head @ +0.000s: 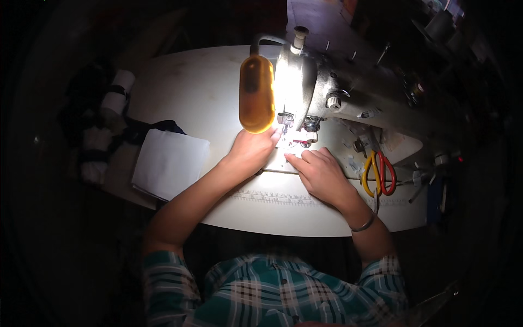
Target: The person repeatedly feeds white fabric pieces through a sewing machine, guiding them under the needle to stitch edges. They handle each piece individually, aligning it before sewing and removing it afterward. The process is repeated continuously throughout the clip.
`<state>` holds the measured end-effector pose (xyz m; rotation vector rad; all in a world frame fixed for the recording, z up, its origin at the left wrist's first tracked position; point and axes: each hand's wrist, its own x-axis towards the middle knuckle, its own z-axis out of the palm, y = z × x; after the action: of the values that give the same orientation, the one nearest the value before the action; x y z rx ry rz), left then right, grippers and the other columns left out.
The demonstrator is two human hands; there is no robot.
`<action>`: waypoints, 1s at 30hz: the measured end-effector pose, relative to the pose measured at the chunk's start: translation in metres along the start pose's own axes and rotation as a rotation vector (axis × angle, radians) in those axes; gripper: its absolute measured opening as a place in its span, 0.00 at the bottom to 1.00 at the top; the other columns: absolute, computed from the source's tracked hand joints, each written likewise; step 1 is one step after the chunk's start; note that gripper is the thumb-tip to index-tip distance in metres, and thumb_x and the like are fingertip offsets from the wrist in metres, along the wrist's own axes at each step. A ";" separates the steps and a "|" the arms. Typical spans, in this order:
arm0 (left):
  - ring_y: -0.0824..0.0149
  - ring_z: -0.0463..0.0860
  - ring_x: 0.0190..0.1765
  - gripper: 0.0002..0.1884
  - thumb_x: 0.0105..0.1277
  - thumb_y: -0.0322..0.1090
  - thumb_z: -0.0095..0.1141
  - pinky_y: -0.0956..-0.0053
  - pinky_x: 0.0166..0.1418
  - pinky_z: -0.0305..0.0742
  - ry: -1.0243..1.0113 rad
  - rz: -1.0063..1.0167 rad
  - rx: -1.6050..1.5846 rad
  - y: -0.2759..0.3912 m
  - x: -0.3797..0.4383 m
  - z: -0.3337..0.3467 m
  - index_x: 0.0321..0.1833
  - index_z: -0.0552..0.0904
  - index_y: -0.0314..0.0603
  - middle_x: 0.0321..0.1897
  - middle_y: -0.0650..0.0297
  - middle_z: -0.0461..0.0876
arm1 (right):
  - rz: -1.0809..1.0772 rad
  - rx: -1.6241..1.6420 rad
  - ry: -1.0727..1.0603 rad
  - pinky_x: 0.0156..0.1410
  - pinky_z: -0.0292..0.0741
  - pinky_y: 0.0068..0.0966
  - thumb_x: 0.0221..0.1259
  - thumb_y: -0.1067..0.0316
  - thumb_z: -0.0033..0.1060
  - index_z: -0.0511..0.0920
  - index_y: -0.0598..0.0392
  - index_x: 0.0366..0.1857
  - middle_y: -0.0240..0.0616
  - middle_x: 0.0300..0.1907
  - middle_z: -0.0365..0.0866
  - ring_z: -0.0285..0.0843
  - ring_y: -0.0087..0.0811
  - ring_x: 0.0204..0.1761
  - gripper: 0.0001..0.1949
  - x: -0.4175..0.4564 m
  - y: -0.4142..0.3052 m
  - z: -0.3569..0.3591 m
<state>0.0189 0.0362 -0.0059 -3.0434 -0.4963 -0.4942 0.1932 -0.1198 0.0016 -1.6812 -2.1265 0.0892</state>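
Under the brightly lit head of a sewing machine (296,81), both my hands are close to the needle area. My left hand (253,151) is just left of the presser foot (284,130), its fingers bent; whether they pinch anything is lost in glare. My right hand (322,171) rests right of and nearer me than the foot, index finger extended to the needle plate (278,163). Any small piece between the fingertips cannot be made out. An amber oval lamp housing (256,94) hangs above my left hand.
Scissors with yellow and red handles (387,173) lie right of my right hand. A stack of white fabric or paper pieces (171,163) is at left, beside dark-banded white bundles (118,92). A printed ruler scale (278,199) runs along the table's front. Small scraps (354,164) lie near the machine.
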 end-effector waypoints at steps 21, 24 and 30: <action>0.49 0.84 0.53 0.11 0.69 0.34 0.56 0.61 0.58 0.81 0.071 -0.356 -0.096 -0.015 0.060 0.006 0.50 0.84 0.39 0.50 0.50 0.85 | -0.007 0.042 0.029 0.50 0.70 0.33 0.67 0.72 0.60 0.85 0.49 0.57 0.37 0.32 0.74 0.73 0.39 0.37 0.16 0.001 0.000 -0.004; 0.51 0.81 0.57 0.13 0.66 0.32 0.57 0.60 0.63 0.78 0.137 -0.352 0.034 -0.016 0.052 0.004 0.52 0.84 0.39 0.53 0.52 0.83 | -0.008 0.052 0.022 0.49 0.70 0.33 0.67 0.73 0.59 0.85 0.49 0.57 0.37 0.32 0.74 0.73 0.39 0.37 0.16 0.003 0.001 -0.004; 0.51 0.80 0.61 0.21 0.64 0.27 0.59 0.58 0.65 0.76 0.155 -0.335 0.076 -0.034 -0.038 -0.029 0.61 0.85 0.39 0.58 0.52 0.80 | 0.028 0.066 0.015 0.50 0.70 0.33 0.68 0.72 0.59 0.85 0.49 0.57 0.38 0.33 0.75 0.73 0.40 0.37 0.16 0.002 -0.002 -0.005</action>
<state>-0.0347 0.0550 0.0091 -2.8274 -0.9973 -0.6965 0.1926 -0.1198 0.0075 -1.6689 -2.0668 0.1534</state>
